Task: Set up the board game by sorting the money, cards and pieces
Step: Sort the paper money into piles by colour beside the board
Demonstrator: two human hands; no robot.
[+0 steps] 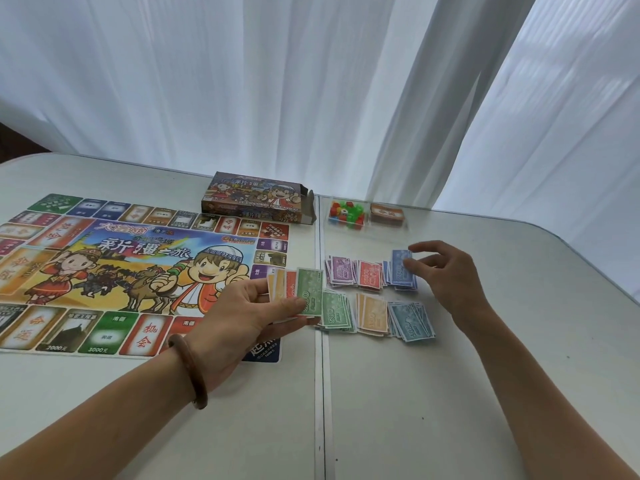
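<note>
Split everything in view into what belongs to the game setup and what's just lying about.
Belongs: fanned notes in the left hand; dark blue note pinched by the right hand; sorted money piles; coloured pieces; card deck; game board.
Just there: open game box; curtain; wrist bangle.
</note>
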